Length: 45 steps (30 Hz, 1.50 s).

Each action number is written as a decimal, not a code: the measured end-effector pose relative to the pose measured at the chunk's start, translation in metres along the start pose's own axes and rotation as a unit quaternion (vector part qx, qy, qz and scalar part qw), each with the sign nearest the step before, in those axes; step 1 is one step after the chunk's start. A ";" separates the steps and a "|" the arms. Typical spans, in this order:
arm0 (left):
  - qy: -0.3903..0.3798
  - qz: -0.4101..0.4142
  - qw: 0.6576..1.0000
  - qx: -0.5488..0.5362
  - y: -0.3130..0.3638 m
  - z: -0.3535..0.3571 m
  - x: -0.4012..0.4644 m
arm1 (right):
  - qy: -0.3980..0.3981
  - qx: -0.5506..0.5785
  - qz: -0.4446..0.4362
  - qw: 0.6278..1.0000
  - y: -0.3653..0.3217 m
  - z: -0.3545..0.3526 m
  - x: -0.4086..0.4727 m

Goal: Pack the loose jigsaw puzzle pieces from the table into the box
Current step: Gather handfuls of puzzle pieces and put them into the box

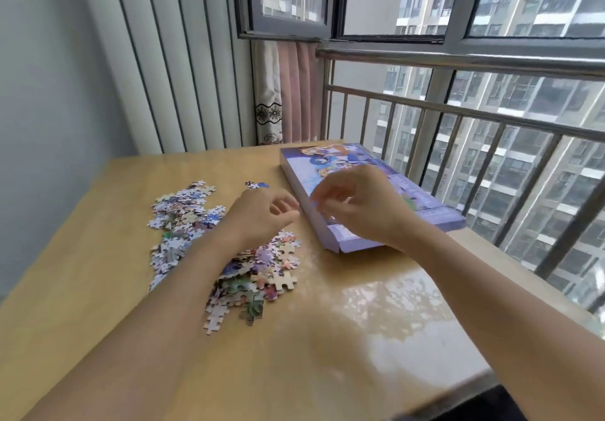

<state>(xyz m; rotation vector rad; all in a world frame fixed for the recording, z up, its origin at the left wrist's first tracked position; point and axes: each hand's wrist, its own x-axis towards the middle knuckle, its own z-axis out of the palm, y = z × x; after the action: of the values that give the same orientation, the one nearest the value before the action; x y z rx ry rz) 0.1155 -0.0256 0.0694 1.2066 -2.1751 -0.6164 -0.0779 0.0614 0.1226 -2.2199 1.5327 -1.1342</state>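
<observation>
1. Balcony corner: wood table (98,289), slatted wall on the left, railing (458,112) and window on the right.
2. Puzzle pieces (183,224) lie heaped loose on the table's left half; a few strays (257,185) sit apart behind the heap.
3. Left hand (262,221) hovers over the heap, fingers loosely curled; can't tell if it holds a piece.
4. Right hand (360,204) is over the box (327,162), fingers curled; grip is blurred, can't tell.
5. Box looks closed, near flap loose. Judgement: packing has barely started, nearly all pieces remain.
</observation>
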 end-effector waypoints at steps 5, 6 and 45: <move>0.178 -0.094 0.977 0.070 -0.073 -0.059 -0.048 | -0.161 -0.044 0.042 0.985 -0.019 0.083 0.078; 0.205 -0.110 0.969 0.079 -0.089 -0.062 -0.058 | -0.205 -0.065 0.067 0.974 -0.013 0.100 0.096; 0.277 -0.260 0.924 -0.027 -0.169 -0.060 -0.055 | -0.422 -0.091 -0.074 0.899 -0.014 0.258 0.210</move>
<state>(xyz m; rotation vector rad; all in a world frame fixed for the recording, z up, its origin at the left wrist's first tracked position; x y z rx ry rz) 0.2815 -0.0674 -0.0073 1.7009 -1.3624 -0.4569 0.1444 -0.1771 0.0536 -2.4595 1.1129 0.0314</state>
